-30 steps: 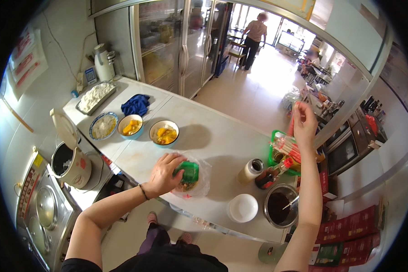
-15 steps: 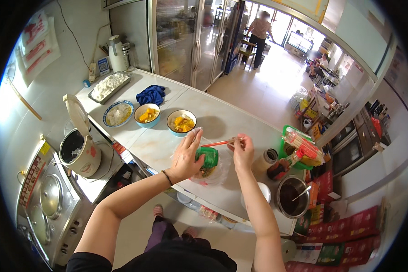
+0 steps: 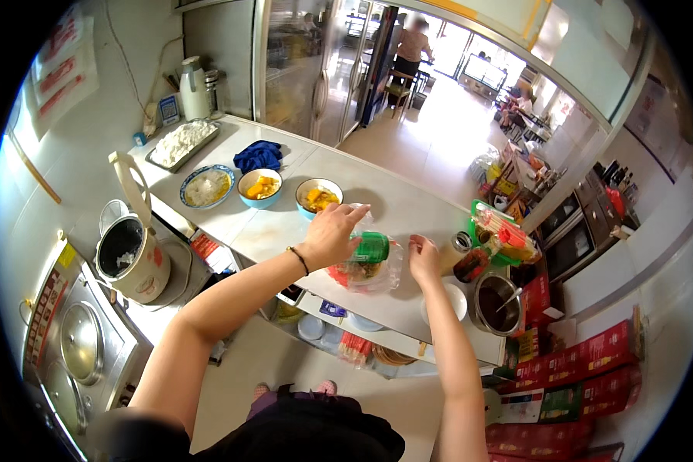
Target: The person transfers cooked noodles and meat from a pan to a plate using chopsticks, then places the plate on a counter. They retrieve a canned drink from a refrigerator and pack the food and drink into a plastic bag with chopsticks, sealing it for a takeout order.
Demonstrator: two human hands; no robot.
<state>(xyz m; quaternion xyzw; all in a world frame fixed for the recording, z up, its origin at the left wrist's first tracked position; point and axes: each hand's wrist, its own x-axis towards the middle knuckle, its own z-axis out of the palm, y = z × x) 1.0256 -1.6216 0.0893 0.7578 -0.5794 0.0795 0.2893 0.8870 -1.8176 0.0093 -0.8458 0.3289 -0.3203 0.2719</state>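
Note:
A clear plastic bag with red print stands on the counter before me, around a green-topped food tub. Behind the bag's left side is my left hand, its fingers stretched and apart, with the thumb close to the green top and the fingertips at the bag's upper edge. To the right of the bag my right hand has its fingertips drawn together; whatever they hold, if anything, is too small to make out. Just beyond my left hand sits a blue bowl with yellow food in it.
Farther left stand another blue bowl, a patterned plate, a blue cloth and a tray of white food. At right are bottles, a green basket, a white bowl and a steel pot. A rice cooker stands left.
The red stick-like strip between my hands is no longer seen there. My left hand has lifted off the green top toward the bag's upper edge; my right hand has come slightly down and nearer.

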